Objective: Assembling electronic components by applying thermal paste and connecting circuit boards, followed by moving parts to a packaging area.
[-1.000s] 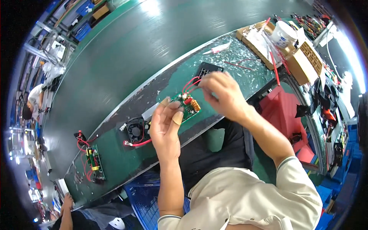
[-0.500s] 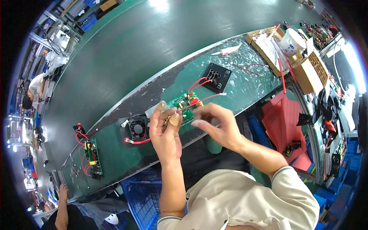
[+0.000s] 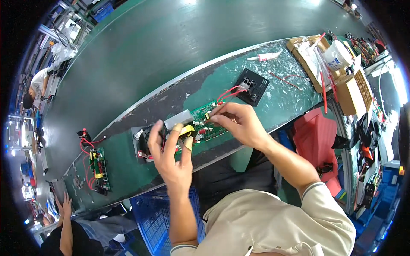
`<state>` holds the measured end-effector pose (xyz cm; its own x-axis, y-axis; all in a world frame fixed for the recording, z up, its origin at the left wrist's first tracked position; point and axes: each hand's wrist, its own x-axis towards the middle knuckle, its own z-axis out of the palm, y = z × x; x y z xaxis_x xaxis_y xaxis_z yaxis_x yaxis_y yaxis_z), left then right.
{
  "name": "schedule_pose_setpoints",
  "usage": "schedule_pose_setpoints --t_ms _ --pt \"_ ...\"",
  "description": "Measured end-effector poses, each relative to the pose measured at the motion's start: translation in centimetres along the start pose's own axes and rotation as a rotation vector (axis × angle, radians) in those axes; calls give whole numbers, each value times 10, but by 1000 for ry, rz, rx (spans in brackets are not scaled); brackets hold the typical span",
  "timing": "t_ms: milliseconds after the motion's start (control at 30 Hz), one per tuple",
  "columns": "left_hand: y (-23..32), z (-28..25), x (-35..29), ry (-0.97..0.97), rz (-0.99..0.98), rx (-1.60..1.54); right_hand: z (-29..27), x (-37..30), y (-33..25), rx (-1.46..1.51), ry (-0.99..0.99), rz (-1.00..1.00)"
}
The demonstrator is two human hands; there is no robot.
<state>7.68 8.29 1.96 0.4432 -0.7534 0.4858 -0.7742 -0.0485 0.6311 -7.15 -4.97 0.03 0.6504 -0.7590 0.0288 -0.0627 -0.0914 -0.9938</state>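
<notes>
Green circuit board (image 3: 203, 123) under both hands, close to the near edge

Clock directions run from this board, which lies mid-picture on the surface (image 3: 128, 175).

At far left, near 8 o'clock, a co-worker's hand (image 3: 67, 207) is by the surface's end. Between 8 and 9 lies a second board (image 3: 99, 168) with red leads; the green stretch between it and the fan (image 3: 147, 132), at 9 o'clock, offers sideways room. A grey block (image 3: 179, 118) sits at 10 o'clock by the first board's upper-left end.

The left hand (image 3: 173, 166) is spread, fingers apart around a yellow coil (image 3: 186, 131); contact is unclear, though it seems to be steadying. The right hand (image 3: 243, 123) has thumb and fingertips nearly together over small parts; whether they pinch one cannot be told. The step looks like fine fingertip work on those parts. The next move seems to call for a light touch, a steady left hand and slack in the red wires (image 3: 229, 92) leading to the black panel (image 3: 253, 87) at 2 o'clock.

Toward 6 o'clock the near edge leaves little room; toward 12 there is more. Farther right, a glue tube (image 3: 268, 56) and a cardboard tray (image 3: 316, 77) limit reach around 2 o'clock.
</notes>
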Motion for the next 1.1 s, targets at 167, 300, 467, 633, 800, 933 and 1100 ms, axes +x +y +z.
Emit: schedule_pose_setpoints --t_ms 167,300,467,633,800,933,1100 --pt "12 -14 12 -459 77 374 10 27 11 -387 -37 -319" --pt "15 -6 16 -592 46 473 19 35 13 -449 -71 -310" --pt "14 0 22 -635 27 502 24 38 12 -476 -123 -252" --pt "13 2 27 -666 31 508 26 38 14 -490 -120 -247" --pt "12 4 27 -650 33 493 26 38 17 -512 -112 -278" --pt "8 11 26 -639 40 516 29 38 17 -564 -123 -284" --pt "7 11 29 -678 55 555 30 39 16 -572 -135 -262"
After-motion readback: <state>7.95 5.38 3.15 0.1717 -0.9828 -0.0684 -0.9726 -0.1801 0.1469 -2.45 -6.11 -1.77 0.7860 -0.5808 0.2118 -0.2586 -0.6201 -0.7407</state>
